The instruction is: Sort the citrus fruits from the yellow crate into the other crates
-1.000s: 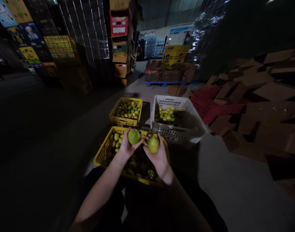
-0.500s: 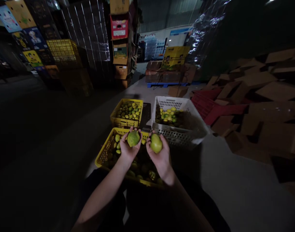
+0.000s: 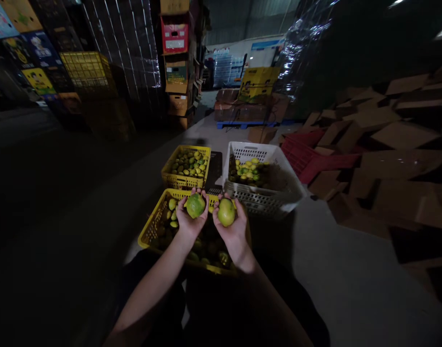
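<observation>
My left hand (image 3: 187, 225) cups a green lemon (image 3: 195, 206) from below, palm up, with the fingers curled round it. Beside it, my right hand (image 3: 236, 237) holds a yellower lemon (image 3: 226, 212) in the same way. Both hands are raised over the near yellow crate (image 3: 151, 226), where more green and yellow lemons (image 3: 173, 204) lie, many of them in shadow. Behind it stands another yellow crate (image 3: 184, 181), filled with lemons. To the right, a white crate (image 3: 260, 199) holds a heap of mostly yellow lemons (image 3: 250, 169).
A red crate (image 3: 307, 156) and a pile of flattened cardboard boxes (image 3: 397, 178) lie on the right. Farther back are a stack of cartons (image 3: 175, 72), a blue pallet (image 3: 242, 125) with boxes, and a yellow crate (image 3: 87, 72) on the left.
Both lemons have turned somewhat in my hands, which still hold them over the near crate. The whole view has shifted slightly, so everything appears a little farther left.
</observation>
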A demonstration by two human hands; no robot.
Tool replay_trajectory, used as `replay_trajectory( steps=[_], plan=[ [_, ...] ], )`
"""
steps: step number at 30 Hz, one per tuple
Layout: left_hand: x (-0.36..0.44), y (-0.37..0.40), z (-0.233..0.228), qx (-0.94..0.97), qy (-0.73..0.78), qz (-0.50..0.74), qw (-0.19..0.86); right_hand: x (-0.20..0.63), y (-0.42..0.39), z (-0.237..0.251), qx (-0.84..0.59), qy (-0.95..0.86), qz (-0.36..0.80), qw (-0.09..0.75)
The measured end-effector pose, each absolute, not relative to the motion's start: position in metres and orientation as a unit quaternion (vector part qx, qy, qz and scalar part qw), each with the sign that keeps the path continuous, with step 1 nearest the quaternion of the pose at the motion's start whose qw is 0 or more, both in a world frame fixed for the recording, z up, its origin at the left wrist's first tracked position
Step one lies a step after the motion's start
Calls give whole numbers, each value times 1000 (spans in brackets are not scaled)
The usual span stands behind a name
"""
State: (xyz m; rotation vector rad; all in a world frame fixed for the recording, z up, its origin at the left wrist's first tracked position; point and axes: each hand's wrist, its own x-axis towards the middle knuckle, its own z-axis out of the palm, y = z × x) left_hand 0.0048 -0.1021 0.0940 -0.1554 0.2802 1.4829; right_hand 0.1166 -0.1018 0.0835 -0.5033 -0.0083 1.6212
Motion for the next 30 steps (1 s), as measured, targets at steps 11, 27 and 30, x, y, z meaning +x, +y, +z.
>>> replay_trajectory(
  steps=[11, 27, 30],
  plan=[
    [7, -100, 91, -53, 101, 669, 734, 115, -98, 76, -206, -12, 723, 659],
    [-2, -98, 89, -37, 100, 677, 728, 109, -99, 81, -162, -63, 738, 652],
    [-3, -98, 89, -18, 101, 680, 726, 108, -96, 78, -160, -77, 743, 646]
  ],
)
